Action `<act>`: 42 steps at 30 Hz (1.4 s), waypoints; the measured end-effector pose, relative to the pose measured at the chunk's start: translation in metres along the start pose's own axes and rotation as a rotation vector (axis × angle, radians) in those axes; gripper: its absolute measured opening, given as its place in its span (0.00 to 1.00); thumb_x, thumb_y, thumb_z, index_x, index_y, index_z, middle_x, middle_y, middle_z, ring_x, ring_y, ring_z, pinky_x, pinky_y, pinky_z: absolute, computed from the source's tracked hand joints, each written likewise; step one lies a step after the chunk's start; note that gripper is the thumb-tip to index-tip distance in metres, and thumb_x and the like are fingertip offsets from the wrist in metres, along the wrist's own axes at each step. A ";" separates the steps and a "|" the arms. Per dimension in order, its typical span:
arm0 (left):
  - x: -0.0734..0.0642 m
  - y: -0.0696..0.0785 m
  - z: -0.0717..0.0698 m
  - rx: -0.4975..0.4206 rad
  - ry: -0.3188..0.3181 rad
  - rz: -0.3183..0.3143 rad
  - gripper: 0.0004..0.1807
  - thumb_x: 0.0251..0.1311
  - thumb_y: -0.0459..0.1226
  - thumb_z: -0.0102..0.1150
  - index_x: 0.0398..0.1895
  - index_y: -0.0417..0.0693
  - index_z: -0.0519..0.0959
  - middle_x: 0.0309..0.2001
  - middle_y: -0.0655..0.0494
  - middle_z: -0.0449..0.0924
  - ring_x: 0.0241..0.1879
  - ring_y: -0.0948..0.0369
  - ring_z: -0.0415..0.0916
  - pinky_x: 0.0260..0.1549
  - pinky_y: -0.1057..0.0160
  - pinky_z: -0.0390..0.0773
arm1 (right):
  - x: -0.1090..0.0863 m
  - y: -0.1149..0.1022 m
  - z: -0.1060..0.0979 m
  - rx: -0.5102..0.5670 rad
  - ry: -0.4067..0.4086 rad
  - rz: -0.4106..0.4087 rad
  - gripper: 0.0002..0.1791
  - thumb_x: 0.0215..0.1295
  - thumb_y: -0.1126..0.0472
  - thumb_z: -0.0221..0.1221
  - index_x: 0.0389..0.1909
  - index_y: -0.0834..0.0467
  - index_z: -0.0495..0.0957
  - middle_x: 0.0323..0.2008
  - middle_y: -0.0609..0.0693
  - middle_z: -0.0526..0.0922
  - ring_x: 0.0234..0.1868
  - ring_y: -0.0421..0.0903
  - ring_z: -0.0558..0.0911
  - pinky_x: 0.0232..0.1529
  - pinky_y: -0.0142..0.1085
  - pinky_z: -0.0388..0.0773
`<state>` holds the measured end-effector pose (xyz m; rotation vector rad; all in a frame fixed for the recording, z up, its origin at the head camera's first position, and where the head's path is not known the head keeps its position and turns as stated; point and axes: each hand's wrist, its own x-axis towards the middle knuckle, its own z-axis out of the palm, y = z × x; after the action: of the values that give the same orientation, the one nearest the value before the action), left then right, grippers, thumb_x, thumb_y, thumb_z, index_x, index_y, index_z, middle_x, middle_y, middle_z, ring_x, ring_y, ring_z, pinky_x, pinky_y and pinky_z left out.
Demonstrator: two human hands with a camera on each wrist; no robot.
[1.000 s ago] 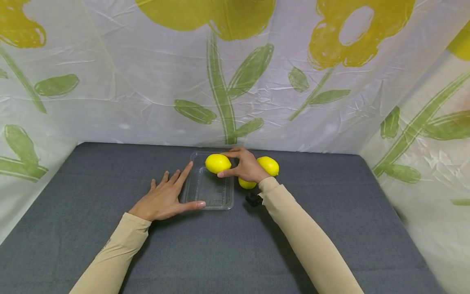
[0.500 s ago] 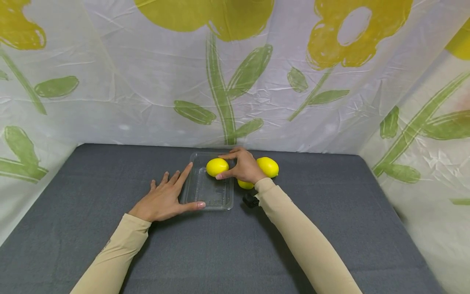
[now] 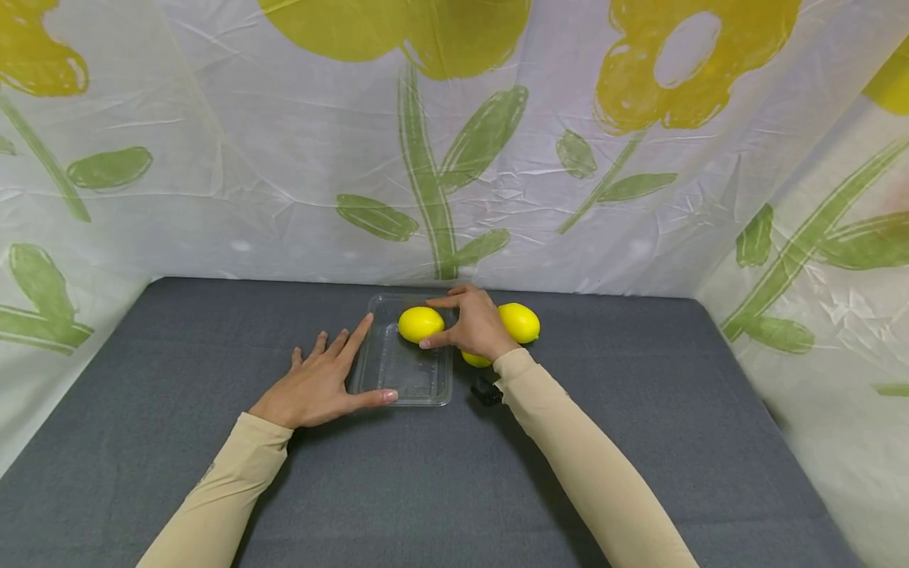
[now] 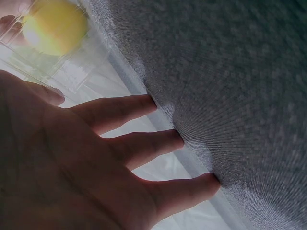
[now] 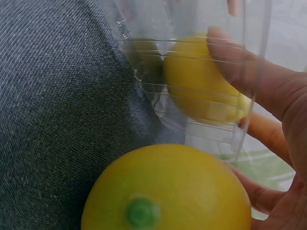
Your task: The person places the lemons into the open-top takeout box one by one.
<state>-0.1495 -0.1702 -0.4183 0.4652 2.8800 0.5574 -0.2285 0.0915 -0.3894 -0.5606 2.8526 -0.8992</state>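
Observation:
In the head view, a yellow lemon [image 3: 420, 325] lies in the back part of a clear plastic tray [image 3: 408, 390]. My right hand [image 3: 479, 323] reaches over the tray's right wall, thumb at the lemon's near side and index finger at its far side. Seen through the clear wall in the right wrist view, the thumb overlaps this lemon [image 5: 196, 81]. My left hand [image 3: 319, 386] is spread with straight fingers along the tray's left side; its index fingertip and thumb are at the tray's edge. The left wrist view has three fingertips down on the cloth.
Two more lemons stand right of the tray: one lemon [image 3: 520, 323] behind my right wrist, another lemon [image 3: 476, 359] partly hidden under that hand. Dark grey cloth [image 3: 440, 489] covers the table. A flower-printed curtain [image 3: 284, 221] hangs at the back and sides.
The lemon in my right hand has gone slightly lower into the tray, and the hand has shifted a little with it. My left hand has kept its place.

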 end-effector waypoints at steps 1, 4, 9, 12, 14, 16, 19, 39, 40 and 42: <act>0.000 0.000 0.000 -0.002 -0.002 0.000 0.66 0.52 0.78 0.52 0.83 0.61 0.31 0.76 0.27 0.51 0.71 0.22 0.44 0.57 0.16 0.45 | -0.001 0.000 0.000 -0.001 0.004 -0.005 0.39 0.49 0.44 0.79 0.64 0.47 0.81 0.69 0.59 0.70 0.70 0.61 0.66 0.68 0.56 0.64; 0.000 -0.001 0.000 -0.008 -0.013 -0.007 0.66 0.52 0.79 0.51 0.83 0.62 0.30 0.76 0.28 0.50 0.72 0.23 0.43 0.57 0.16 0.44 | -0.003 0.001 -0.002 0.016 0.017 -0.016 0.38 0.49 0.45 0.79 0.64 0.48 0.81 0.69 0.59 0.71 0.70 0.61 0.66 0.68 0.55 0.64; 0.000 -0.002 0.001 -0.010 -0.018 -0.013 0.66 0.52 0.79 0.50 0.83 0.63 0.29 0.76 0.28 0.49 0.72 0.23 0.42 0.57 0.16 0.43 | -0.007 0.002 -0.003 0.058 0.037 -0.009 0.37 0.50 0.46 0.79 0.64 0.48 0.81 0.68 0.58 0.71 0.69 0.60 0.66 0.67 0.54 0.65; 0.000 -0.004 0.001 -0.011 -0.015 -0.013 0.66 0.52 0.79 0.51 0.83 0.63 0.29 0.76 0.28 0.49 0.72 0.23 0.43 0.57 0.15 0.43 | -0.009 0.003 -0.003 0.063 0.044 -0.012 0.38 0.50 0.46 0.78 0.64 0.48 0.81 0.68 0.58 0.72 0.69 0.59 0.67 0.67 0.53 0.65; -0.001 -0.003 0.001 -0.013 -0.017 -0.014 0.66 0.52 0.79 0.51 0.83 0.62 0.29 0.76 0.28 0.49 0.72 0.23 0.43 0.57 0.16 0.43 | -0.011 0.004 -0.004 0.065 0.051 -0.013 0.38 0.51 0.45 0.78 0.64 0.48 0.80 0.68 0.57 0.72 0.69 0.59 0.67 0.68 0.53 0.65; -0.001 -0.003 0.001 -0.013 -0.016 -0.012 0.66 0.53 0.78 0.51 0.83 0.62 0.30 0.76 0.28 0.50 0.72 0.23 0.43 0.57 0.15 0.43 | -0.014 0.004 -0.005 0.078 0.060 -0.009 0.38 0.51 0.45 0.78 0.64 0.49 0.80 0.68 0.57 0.72 0.69 0.59 0.67 0.68 0.53 0.65; -0.002 -0.003 0.000 -0.010 -0.011 -0.007 0.66 0.53 0.78 0.51 0.83 0.61 0.31 0.76 0.28 0.50 0.72 0.23 0.44 0.57 0.15 0.44 | -0.018 0.006 -0.007 0.116 0.084 0.001 0.37 0.53 0.45 0.77 0.64 0.49 0.80 0.68 0.57 0.72 0.70 0.58 0.68 0.68 0.53 0.66; -0.002 0.000 -0.001 -0.023 -0.009 -0.002 0.65 0.53 0.77 0.52 0.83 0.63 0.30 0.76 0.28 0.49 0.73 0.24 0.42 0.58 0.16 0.43 | -0.054 0.054 -0.040 0.237 0.368 0.066 0.39 0.57 0.46 0.75 0.68 0.56 0.77 0.68 0.54 0.74 0.73 0.57 0.66 0.69 0.55 0.64; -0.002 0.000 -0.001 -0.023 -0.010 -0.002 0.65 0.54 0.77 0.52 0.83 0.62 0.30 0.76 0.28 0.49 0.73 0.24 0.42 0.58 0.16 0.43 | -0.056 0.057 -0.041 0.231 0.378 0.079 0.39 0.58 0.46 0.75 0.68 0.56 0.76 0.69 0.54 0.74 0.73 0.57 0.66 0.69 0.55 0.64; -0.001 0.000 -0.001 -0.023 -0.014 -0.004 0.65 0.53 0.77 0.52 0.83 0.63 0.30 0.77 0.28 0.49 0.73 0.24 0.41 0.58 0.16 0.42 | -0.058 0.063 -0.042 0.218 0.388 0.101 0.39 0.59 0.47 0.74 0.69 0.57 0.75 0.70 0.55 0.73 0.74 0.58 0.65 0.69 0.55 0.64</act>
<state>-0.1486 -0.1709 -0.4177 0.4576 2.8577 0.5839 -0.2026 0.1835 -0.3922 -0.2360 3.0134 -1.4127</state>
